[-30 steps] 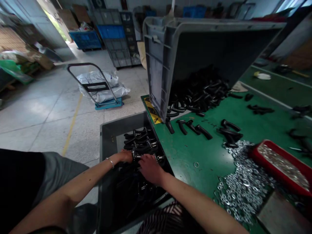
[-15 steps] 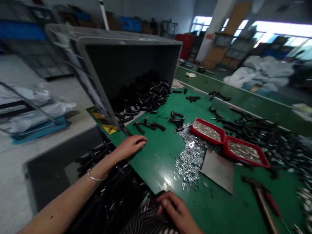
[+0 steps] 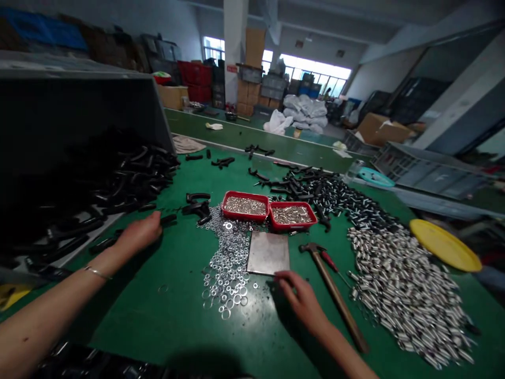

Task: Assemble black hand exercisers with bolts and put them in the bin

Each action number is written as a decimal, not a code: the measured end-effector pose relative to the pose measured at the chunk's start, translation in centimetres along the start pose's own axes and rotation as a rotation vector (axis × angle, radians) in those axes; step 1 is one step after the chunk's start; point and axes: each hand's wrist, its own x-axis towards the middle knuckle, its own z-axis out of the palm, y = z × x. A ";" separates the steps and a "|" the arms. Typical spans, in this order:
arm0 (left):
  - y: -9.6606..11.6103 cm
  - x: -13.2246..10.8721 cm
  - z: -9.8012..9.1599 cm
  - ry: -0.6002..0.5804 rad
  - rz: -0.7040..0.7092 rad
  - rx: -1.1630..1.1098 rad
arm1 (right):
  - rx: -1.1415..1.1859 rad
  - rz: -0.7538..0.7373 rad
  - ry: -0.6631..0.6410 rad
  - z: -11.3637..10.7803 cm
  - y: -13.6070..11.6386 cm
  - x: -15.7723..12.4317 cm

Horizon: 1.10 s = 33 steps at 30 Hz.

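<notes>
My left hand [image 3: 139, 234] reaches over the green table [image 3: 173, 316], its fingers curled down onto a loose black plastic handle [image 3: 169, 219] beside the big heap of black handles [image 3: 118, 173] spilling from a tipped grey crate [image 3: 79, 100]. My right hand [image 3: 302, 300] rests on the table just below a square metal plate [image 3: 269, 252], fingers stretched toward its near edge, holding nothing. A spread of silver washers [image 3: 226, 263] lies between my hands. A hammer [image 3: 333, 289] lies right of my right hand.
Two red trays [image 3: 245, 206] [image 3: 292, 215] of small metal parts sit behind the plate. A large pile of silver pins [image 3: 402, 284] and dark bolts [image 3: 339, 195] covers the right side. A yellow disc [image 3: 444, 245] lies at the far right. More handles [image 3: 223, 161] are scattered farther back.
My view has swung right from the floor crate to the table. Both hands left the crate of handles; the left moved to the loose handles, the right up to the metal plate.
</notes>
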 end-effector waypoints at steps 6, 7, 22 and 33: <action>4.6 -0.2 -1.7 -0.058 -0.020 0.183 | -0.491 0.079 0.316 -10.3 11.1 8.8; 5.7 -0.4 -1.8 -0.034 -0.018 0.192 | -0.512 0.085 0.318 -11.4 12.2 10.1; 17.0 -3.8 6.4 -0.066 0.302 -0.065 | -0.743 0.175 0.327 -15.7 21.4 14.2; 15.7 -3.3 5.8 -0.063 0.244 -0.343 | -0.912 0.295 0.386 -21.9 22.1 9.4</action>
